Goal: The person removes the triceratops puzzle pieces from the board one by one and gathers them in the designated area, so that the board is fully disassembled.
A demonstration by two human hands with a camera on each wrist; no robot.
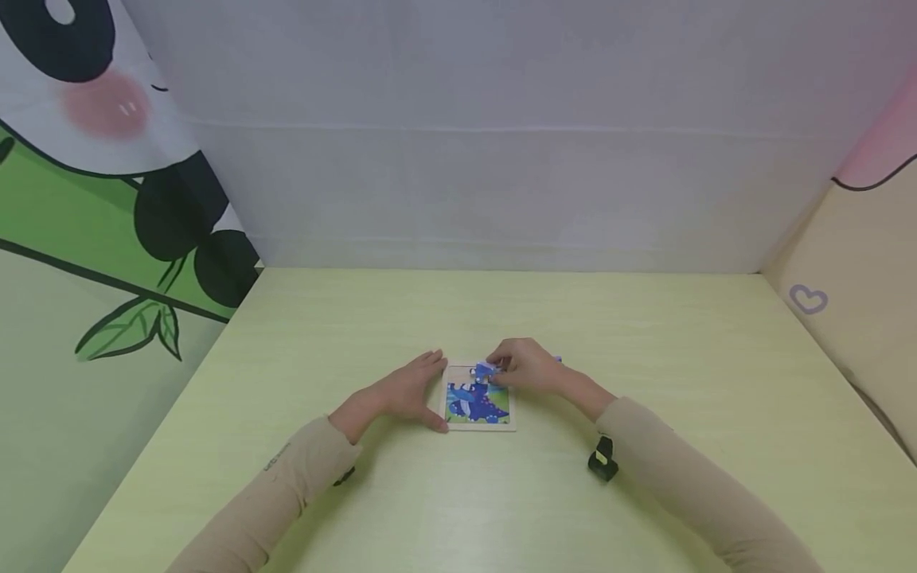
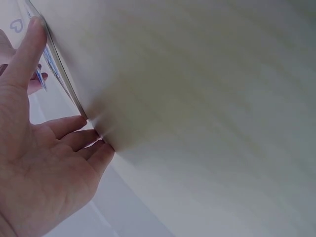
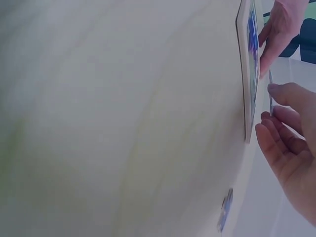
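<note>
A small wooden jigsaw puzzle board (image 1: 480, 427) lies flat on the table, showing a blue dinosaur picture with its upper part bare wood. Along the board's left edge, my left hand (image 1: 411, 388) rests with thumb at the near corner and fingers at the far one, extended in the left wrist view. Over the board's upper right, my right hand (image 1: 530, 366) pinches a blue puzzle piece (image 1: 485, 372) between thumb and fingers. The right wrist view shows that piece edge-on, held just above the board.
Behind the right hand, another loose puzzle piece (image 3: 225, 210) lies on the table (image 1: 645, 334), mostly hidden in the head view. A pale curtain wall (image 1: 501, 199) closes off the back. Printed panels stand at left and right.
</note>
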